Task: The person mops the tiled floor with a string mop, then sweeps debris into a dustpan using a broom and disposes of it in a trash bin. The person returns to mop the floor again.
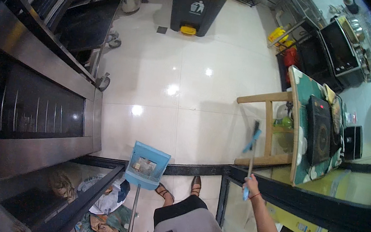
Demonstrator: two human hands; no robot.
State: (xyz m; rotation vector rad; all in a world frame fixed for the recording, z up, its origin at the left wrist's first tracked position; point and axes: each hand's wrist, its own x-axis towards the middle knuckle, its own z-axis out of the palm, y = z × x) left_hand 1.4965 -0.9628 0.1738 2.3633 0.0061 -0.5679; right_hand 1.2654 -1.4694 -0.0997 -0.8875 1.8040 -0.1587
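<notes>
My right hand grips the pole of a small broom by its light blue end. The broom head, blue with dark bristles, points away from me near the wooden table legs. A light blue long-handled dustpan is at the lower left, by the dark door sill. Some flat, dirty debris lies in its pan, behind a toothed edge. The dustpan's metal handle runs down to the bottom edge of the picture. My left hand is out of view.
A dark pedal bin with a yellow lid stands on the tiled floor ahead. A stainless steel cabinet lines the left. At right, an induction cooker sits on a wooden table. Bags lie below left; a dark sill crosses before my feet.
</notes>
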